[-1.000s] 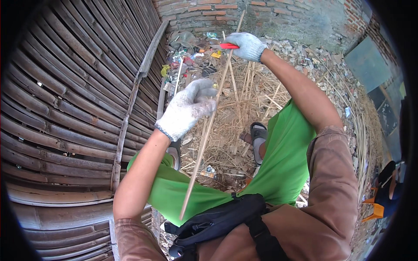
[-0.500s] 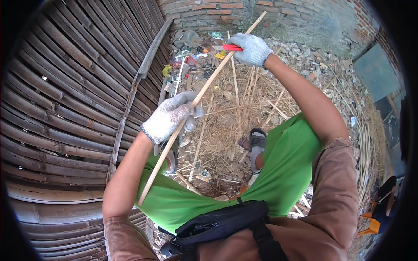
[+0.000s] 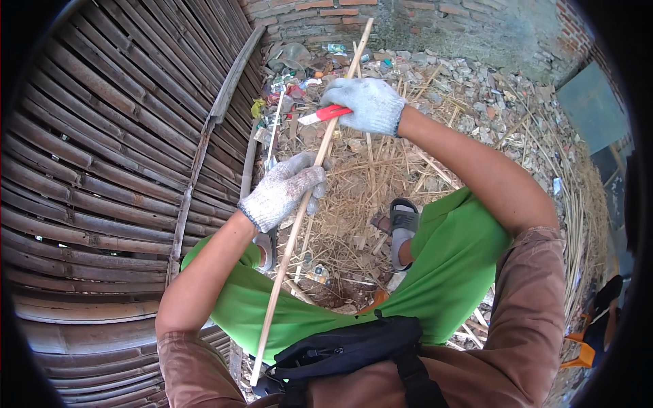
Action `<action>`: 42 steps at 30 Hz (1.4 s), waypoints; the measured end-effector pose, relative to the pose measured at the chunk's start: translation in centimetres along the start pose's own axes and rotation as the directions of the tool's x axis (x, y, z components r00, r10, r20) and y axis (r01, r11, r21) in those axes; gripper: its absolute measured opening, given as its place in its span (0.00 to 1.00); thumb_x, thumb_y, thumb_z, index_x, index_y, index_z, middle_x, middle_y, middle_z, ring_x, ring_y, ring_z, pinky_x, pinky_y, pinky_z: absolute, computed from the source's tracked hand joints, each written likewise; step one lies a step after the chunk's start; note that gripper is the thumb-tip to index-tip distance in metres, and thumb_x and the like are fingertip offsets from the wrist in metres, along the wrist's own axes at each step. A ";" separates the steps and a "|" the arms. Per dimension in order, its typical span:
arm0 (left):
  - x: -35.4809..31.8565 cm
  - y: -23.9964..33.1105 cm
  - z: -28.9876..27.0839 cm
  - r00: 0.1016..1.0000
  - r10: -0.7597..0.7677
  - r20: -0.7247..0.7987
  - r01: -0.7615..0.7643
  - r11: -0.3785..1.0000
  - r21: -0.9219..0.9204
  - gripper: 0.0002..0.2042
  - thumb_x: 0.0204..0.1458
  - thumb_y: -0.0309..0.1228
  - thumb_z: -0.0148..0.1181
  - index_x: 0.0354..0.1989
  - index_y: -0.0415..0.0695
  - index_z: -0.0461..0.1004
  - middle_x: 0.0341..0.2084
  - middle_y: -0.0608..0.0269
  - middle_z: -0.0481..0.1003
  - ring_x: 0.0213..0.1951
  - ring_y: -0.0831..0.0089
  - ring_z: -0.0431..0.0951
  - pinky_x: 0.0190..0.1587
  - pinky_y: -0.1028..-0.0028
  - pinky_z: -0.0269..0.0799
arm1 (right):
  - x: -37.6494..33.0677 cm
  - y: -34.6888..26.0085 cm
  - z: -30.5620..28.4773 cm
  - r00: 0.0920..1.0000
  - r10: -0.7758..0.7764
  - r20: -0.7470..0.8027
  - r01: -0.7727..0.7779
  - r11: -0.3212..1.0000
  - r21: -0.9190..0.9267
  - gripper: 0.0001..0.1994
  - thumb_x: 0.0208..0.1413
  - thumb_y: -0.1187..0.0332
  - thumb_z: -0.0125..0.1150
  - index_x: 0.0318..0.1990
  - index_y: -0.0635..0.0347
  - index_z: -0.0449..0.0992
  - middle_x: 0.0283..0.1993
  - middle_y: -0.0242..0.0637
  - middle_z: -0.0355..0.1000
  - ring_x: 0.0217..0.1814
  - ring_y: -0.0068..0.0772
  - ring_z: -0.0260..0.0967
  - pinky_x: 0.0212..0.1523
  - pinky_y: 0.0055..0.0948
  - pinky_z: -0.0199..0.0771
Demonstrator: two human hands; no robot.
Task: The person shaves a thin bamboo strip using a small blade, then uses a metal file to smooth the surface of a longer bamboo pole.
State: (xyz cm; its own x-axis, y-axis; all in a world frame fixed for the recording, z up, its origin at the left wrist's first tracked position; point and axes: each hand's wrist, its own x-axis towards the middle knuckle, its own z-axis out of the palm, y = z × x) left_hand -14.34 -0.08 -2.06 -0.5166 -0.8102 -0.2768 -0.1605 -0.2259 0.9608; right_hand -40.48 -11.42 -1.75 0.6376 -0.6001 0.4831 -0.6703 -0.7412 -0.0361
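Note:
A long pale bamboo strip (image 3: 291, 246) slants from beside the waist pouch up toward the brick wall. My left hand (image 3: 280, 195), in a white knitted glove with brownish stains, is closed round the strip near its middle. Farther up, my gloved right hand (image 3: 369, 106) grips a red-handled knife (image 3: 333, 113) with a short pale blade pointing left. The knife crosses the strip, and the right fingers curl over the strip there too. Where exactly the blade meets the bamboo cannot be made out.
On the left stands a slatted bamboo wall (image 3: 102, 156) with a weathered pole. Straw, shavings and loose strips (image 3: 354, 177) cover the ground between my sandalled feet. Rubble and litter lie below the brick wall (image 3: 462, 27). Long thin strips (image 3: 575, 231) lie at right, near an orange object (image 3: 578, 350).
The strip now stands steeper, its near end lower, close to the pouch. My right hand has come nearer and left along it with the knife, whose blade shows more. My left hand shifted slightly right.

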 end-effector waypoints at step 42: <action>-5.4 0.6 1.3 0.966 0.034 -0.258 -0.065 0.991 -0.115 0.13 0.73 0.41 0.53 0.42 0.44 0.74 0.18 0.73 0.64 0.14 0.81 0.60 0.15 0.77 0.55 | -0.3 -7.0 -4.6 0.958 0.220 0.186 -0.219 0.975 -0.028 0.29 0.71 0.36 0.46 0.42 0.54 0.78 0.34 0.50 0.82 0.38 0.57 0.83 0.40 0.54 0.82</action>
State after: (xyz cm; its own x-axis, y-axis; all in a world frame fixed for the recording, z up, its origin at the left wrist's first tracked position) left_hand -12.77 4.90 0.02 -0.2873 -0.9295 -0.2314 -0.0285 -0.2332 0.9720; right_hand -37.71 -4.72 2.40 0.5337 -0.7936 0.2920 -0.8037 -0.5834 -0.1167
